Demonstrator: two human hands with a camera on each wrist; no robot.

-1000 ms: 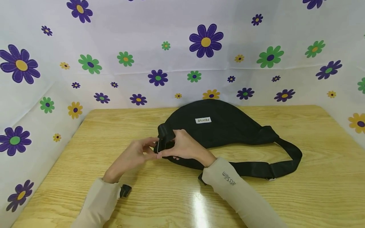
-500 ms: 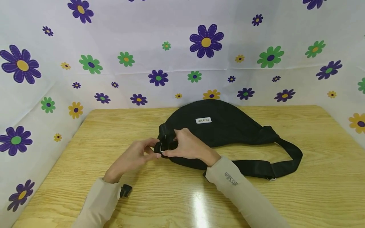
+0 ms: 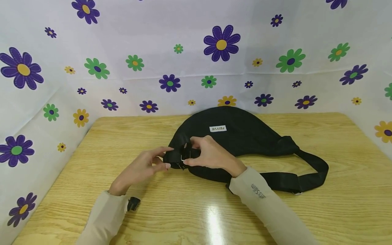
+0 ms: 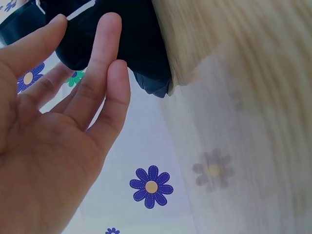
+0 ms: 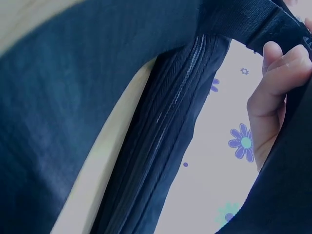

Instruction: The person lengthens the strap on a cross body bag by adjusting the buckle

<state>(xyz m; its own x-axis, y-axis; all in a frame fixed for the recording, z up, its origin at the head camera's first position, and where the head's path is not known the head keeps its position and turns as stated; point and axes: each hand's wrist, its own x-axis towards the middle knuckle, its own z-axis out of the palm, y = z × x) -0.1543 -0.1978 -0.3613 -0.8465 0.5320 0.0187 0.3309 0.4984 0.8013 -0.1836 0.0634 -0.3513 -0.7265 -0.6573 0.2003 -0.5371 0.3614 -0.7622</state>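
Right hand (image 3: 211, 153) — nearly closed — pinches the black strap (image 3: 173, 157) beside the buckle (image 3: 182, 157). Left hand (image 3: 142, 169), half-open, holds the strap's edges. The bag (image 3: 242, 136) lies beyond both grips.

The head view looks forward and down from above the bench (image 3: 352, 190). The left wrist view, close and sideways, faces the left grip (image 4: 58, 136); the right wrist view sits against the bag (image 5: 161, 141). All share bag and cloth (image 3: 147, 34).
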